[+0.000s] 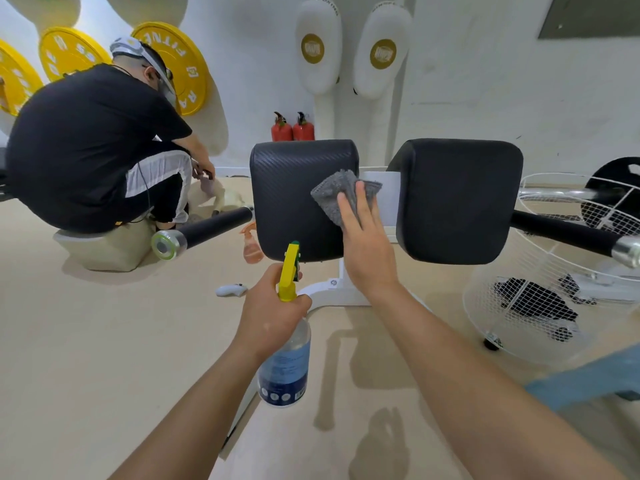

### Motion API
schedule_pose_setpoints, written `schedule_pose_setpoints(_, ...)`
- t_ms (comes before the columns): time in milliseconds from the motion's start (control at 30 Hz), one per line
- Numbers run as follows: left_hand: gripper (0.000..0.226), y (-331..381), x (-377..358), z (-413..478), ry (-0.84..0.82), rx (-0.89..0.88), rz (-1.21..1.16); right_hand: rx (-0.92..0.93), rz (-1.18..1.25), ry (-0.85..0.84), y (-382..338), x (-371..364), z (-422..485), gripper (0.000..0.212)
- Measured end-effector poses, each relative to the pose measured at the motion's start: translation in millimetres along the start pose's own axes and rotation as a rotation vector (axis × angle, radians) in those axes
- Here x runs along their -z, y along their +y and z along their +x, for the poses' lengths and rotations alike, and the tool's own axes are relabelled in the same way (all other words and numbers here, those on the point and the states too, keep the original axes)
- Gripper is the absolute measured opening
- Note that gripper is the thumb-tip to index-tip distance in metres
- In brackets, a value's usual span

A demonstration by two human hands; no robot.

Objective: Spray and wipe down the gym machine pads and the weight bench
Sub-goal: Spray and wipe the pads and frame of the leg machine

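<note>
pad [294, 199] on the left: straight fingers [362, 202] of the right hand [363, 244] press a grey cloth [332, 192] flat at its inner edge; left hand [273, 313] grips the spray bottle [287, 362] neck. likely faults: overhanging cloth could slip off; a stray squeeze could wet the wrist.

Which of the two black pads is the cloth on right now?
The left pad, just above the spray bottle. The right hand presses the grey cloth flat against its right edge; the right pad is untouched.
</note>
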State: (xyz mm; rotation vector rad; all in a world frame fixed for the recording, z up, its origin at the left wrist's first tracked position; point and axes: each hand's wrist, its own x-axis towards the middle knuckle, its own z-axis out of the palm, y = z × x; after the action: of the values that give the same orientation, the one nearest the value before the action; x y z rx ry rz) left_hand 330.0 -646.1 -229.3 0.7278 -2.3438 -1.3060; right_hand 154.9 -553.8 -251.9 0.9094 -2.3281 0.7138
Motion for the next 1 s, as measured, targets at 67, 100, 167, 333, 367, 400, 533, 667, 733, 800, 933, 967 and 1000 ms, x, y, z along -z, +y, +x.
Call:
schedule_pose_setpoints(67,0.033,-3,1,1,-0.014,-0.001,-0.006,-0.056,0.021,-0.031,-6,-8,-11,0.075)
schedule_pose_setpoints(100,0.033,-5,2,2,-0.026,0.003,-0.012,-0.091,0.032,-0.045,-9,-12,-25,0.075)
schedule_pose_setpoints(167,0.035,-10,4,3,-0.057,0.007,-0.016,-0.137,0.07,-0.084,-14,-19,-58,0.074)
schedule_pose_setpoints(333,0.041,-20,-2,5,-0.17,-0.018,0.048,-0.568,0.626,-0.141,-23,-5,-91,0.048)
schedule_pose_setpoints(367,0.042,-22,-6,5,-0.182,-0.021,0.06,-0.684,0.762,-0.112,-23,-6,-93,0.038)
schedule_pose_setpoints(400,0.043,-24,-10,5,-0.187,-0.028,0.073,-0.814,0.895,-0.07,-22,-7,-94,0.029)
schedule_pose_setpoints(533,0.046,-28,-32,-1,-0.183,-0.066,0.065,-1.26,1.396,0.058,-12,-3,-89,0.021)
schedule_pose_setpoints(667,0.04,-36,-46,-1,-0.162,-0.041,0.017,-1.426,1.681,0.117,-16,8,-79,0.037)
schedule_pose_setpoints(733,0.035,-41,-48,-3,-0.137,-0.007,0.013,-1.425,1.697,0.152,-23,9,-73,0.03)
schedule_pose_setpoints(800,0.034,-48,-47,-5,-0.115,0.02,0.0,-1.365,1.728,0.191,-30,9,-60,0.028)
schedule_pose_setpoints(933,0.041,-64,-27,-8,-0.057,0.028,-0.034,-1.322,1.697,0.201,-56,-13,-22,0.022)
schedule_pose_setpoints(967,0.043,-69,-20,-8,-0.035,0.024,-0.032,-1.306,1.613,0.201,-66,-24,-18,0.023)
schedule_pose_setpoints(1000,0.044,-73,-12,-9,-0.015,0.019,-0.025,-1.302,1.542,0.222,-76,-32,-15,0.033)
